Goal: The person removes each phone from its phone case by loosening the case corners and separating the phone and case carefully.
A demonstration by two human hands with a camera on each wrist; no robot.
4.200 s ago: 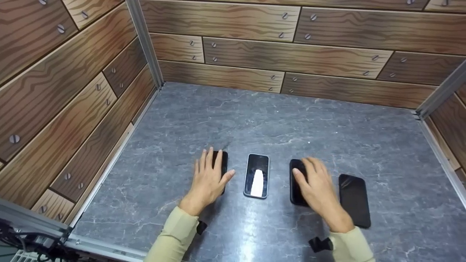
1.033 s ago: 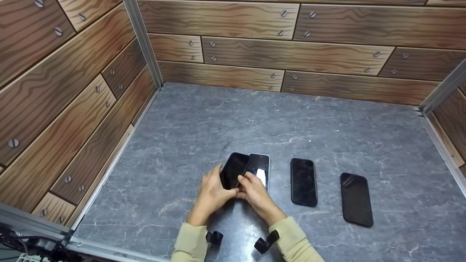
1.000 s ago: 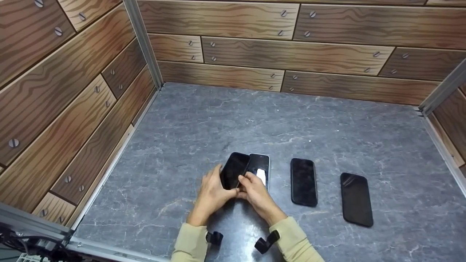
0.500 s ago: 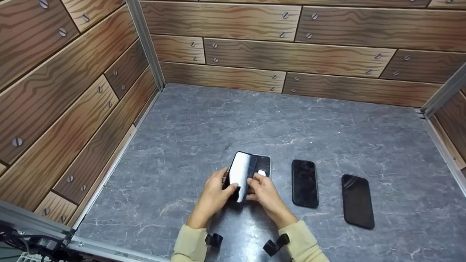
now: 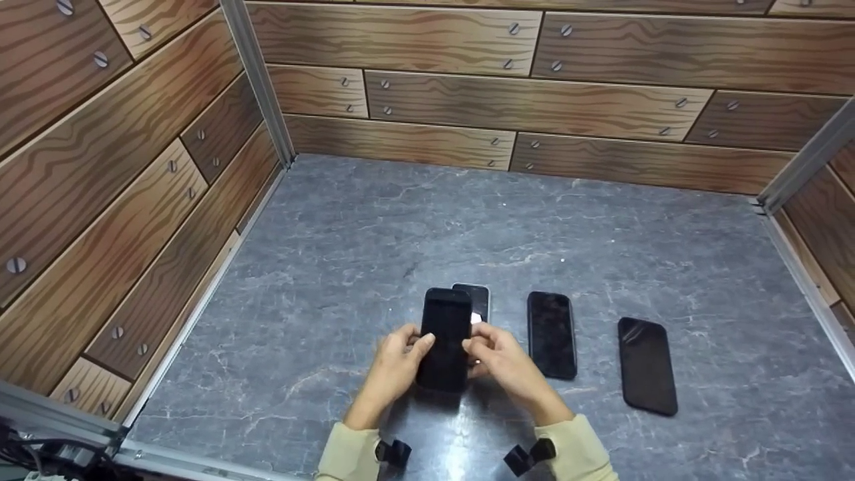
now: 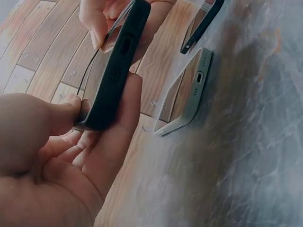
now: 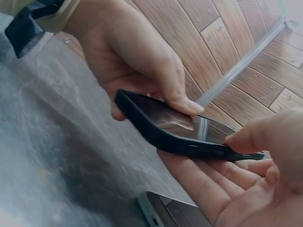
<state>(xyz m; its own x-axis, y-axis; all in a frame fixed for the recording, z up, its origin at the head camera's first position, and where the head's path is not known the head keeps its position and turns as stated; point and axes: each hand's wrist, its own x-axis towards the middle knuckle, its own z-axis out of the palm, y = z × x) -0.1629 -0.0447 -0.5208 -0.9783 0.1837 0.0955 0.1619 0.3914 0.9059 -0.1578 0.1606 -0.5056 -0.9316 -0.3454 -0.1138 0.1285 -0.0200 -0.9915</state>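
A dark smartphone in a black case (image 5: 445, 341) is held above the table between my two hands, its screen facing up. My left hand (image 5: 393, 366) grips its left edge, thumb on the front and fingers beneath. On the opposite edge, my right hand (image 5: 505, 364) pinches it the same way. In the left wrist view the case's bottom end with its charging port (image 6: 125, 45) shows. Behind the held phone lies a light-rimmed phone (image 5: 481, 298), partly hidden. The right wrist view shows the phone (image 7: 189, 142) clear of the table.
Two more black phones lie face up to the right, one nearer (image 5: 552, 334) and one farther (image 5: 648, 366). The grey marbled table (image 5: 401, 214) is bounded by wood-patterned walls (image 5: 401, 93) with metal corner posts. Cables (image 5: 40, 447) sit at the lower left corner.
Earlier the left hand lay on the leftmost phone and the right on another. Both hands then took up the leftmost phone, which has straightened from tilted to upright and come nearer; its screen glare has gone.
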